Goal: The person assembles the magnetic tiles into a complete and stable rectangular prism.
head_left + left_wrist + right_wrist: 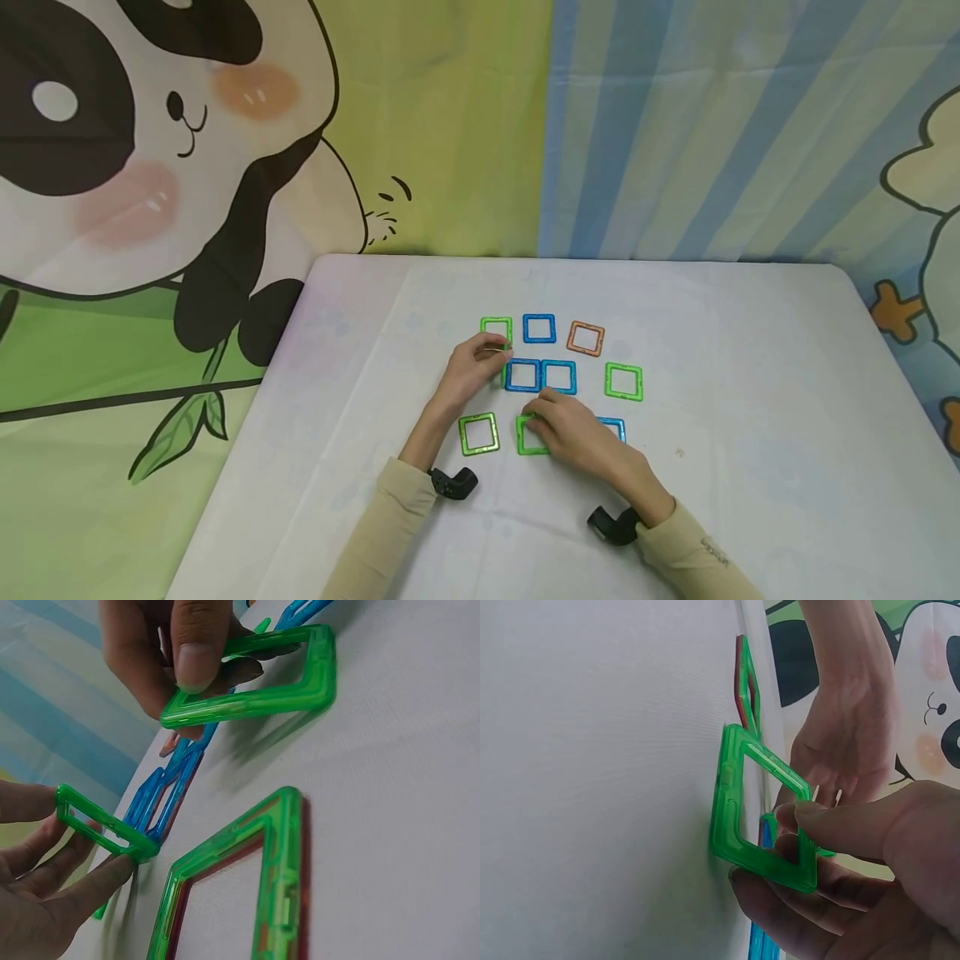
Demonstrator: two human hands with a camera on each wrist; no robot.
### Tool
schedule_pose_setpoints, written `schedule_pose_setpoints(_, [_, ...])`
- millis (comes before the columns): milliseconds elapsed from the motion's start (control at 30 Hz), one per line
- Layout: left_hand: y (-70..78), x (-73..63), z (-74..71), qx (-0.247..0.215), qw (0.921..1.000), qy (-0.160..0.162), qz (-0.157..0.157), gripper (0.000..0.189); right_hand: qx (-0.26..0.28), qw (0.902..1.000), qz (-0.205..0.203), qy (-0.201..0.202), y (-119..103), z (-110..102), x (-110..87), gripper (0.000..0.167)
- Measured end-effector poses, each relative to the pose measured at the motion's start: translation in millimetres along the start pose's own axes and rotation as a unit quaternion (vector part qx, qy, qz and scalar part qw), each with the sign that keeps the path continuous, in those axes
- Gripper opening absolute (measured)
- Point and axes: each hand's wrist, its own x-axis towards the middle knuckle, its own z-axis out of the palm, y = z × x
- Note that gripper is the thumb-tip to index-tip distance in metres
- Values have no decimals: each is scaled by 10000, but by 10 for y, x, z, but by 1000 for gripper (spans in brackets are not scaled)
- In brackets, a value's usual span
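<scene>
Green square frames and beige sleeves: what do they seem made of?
Green square frames: probably hard plastic, glossy and translucent, given pale highlights along their edges and inner ridges showing through. Beige sleeves: apparently matte cloth, judging by their dull, softly creased look; fibre cannot be told.

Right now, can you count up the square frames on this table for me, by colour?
Green square frames: 5, counting the two held in the hands
Blue square frames: 4, one partly hidden
Orange square frame: 1
Total in view: 10
</scene>
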Motion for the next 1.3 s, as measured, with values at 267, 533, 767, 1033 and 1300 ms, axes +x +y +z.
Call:
schedule_pose_setpoints(267, [5, -6, 21, -64, 10000, -30, 28, 30, -90, 9993, -147, 347, -25, -51, 55, 13])
schedule_pose_setpoints(533, [-9, -8, 28, -27, 9999, 10, 105, 29, -209, 9974, -276, 629, -32, -46, 93, 14])
schedule_pose_setpoints(767, [-12, -12, 25, -64, 9999, 5, 146, 28, -257, 9936, -382, 1033, -23, -22, 142, 13])
schedule_pose_setpoints(1033, [-22, -13, 14, -146, 9998, 5, 156, 28, -326, 9916, -430, 1176, -21, -7, 195, 13])
schedule_pose_setpoints(1300, [-23, 0, 19, -152, 9998, 26, 151, 27, -441, 9878, -498, 1405, 0, 2, 259, 12])
